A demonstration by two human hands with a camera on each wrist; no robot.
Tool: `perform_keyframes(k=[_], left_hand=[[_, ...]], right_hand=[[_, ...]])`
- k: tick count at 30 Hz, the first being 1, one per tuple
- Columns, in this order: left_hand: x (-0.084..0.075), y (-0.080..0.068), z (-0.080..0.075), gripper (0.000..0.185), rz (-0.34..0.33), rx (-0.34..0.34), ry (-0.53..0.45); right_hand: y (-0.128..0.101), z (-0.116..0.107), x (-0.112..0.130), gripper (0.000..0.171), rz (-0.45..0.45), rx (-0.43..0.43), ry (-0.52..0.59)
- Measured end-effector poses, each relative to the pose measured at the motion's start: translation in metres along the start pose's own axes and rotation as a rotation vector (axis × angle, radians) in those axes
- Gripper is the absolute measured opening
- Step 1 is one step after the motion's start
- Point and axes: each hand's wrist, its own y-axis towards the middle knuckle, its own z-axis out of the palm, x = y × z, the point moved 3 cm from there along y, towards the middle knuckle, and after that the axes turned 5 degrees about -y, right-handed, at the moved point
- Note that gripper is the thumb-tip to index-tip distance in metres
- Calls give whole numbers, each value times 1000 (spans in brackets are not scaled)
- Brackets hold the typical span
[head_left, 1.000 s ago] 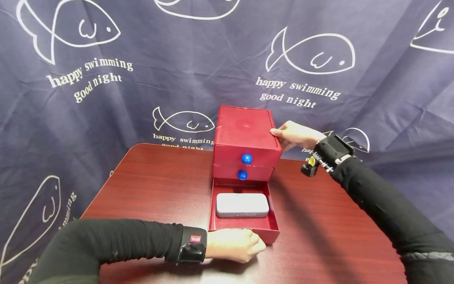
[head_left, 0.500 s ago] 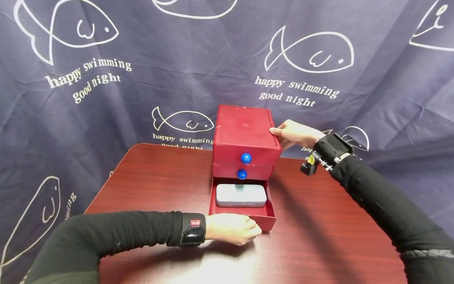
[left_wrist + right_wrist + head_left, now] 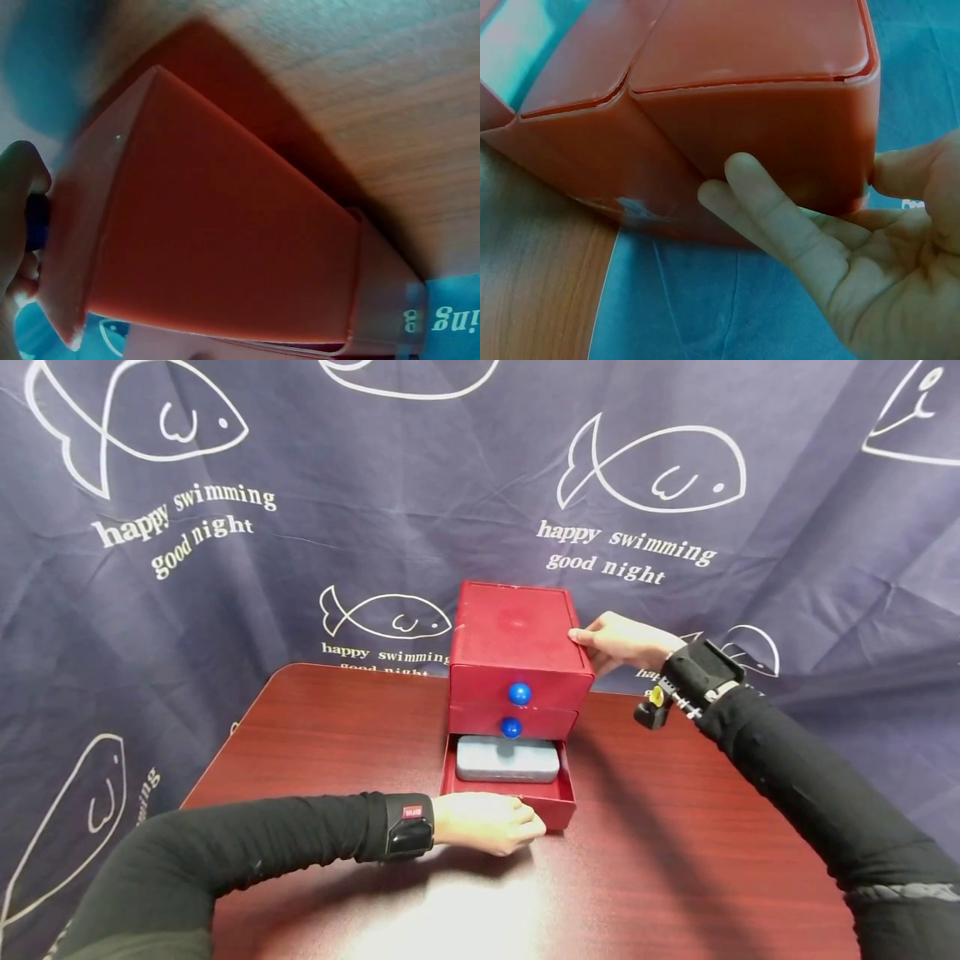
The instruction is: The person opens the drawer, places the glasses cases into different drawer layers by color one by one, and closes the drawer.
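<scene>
A red three-drawer cabinet (image 3: 517, 631) stands on the table, its bottom drawer (image 3: 553, 814) partly pulled out. In that drawer lies a pale grey rounded case (image 3: 508, 762), its back end under the drawers above. My left hand (image 3: 489, 822) is at the drawer's front; the left wrist view shows its fingers round a dark blue knob (image 3: 36, 223). My right hand (image 3: 628, 642) holds the cabinet's upper right side, thumb over the top edge. In the right wrist view two fingers (image 3: 757, 195) lie along the red side wall.
Two blue knobs, an upper one (image 3: 520, 693) and a lower one (image 3: 511, 727), mark the closed upper drawers. The reddish wooden table (image 3: 337, 735) extends around the cabinet. A blue-grey curtain (image 3: 420, 485) with fish drawings hangs close behind.
My left hand has moved away from me with the bottom drawer, which has slid further into the cabinet. The case has travelled in with it. My right hand has stayed on the cabinet.
</scene>
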Motion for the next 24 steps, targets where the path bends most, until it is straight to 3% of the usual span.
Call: perform_keyframes(k=[5, 14, 16, 21, 24], left_hand=[[5, -2, 10, 34, -65, -17, -74], [18, -1, 23, 14, -105, 96, -195], [21, -1, 27, 9, -154, 100, -273], [25, -2, 40, 13, -151, 85, -215], [27, -3, 45, 18, -84, 84, -74]], right_hand=[[0, 0, 0, 48, -3, 2, 2], [1, 0, 0, 46, -13, 12, -2], [0, 0, 0, 46, -12, 13, -3], [-1, 1, 0, 45, -11, 12, 0], [0, 0, 0, 45, -13, 11, -4]])
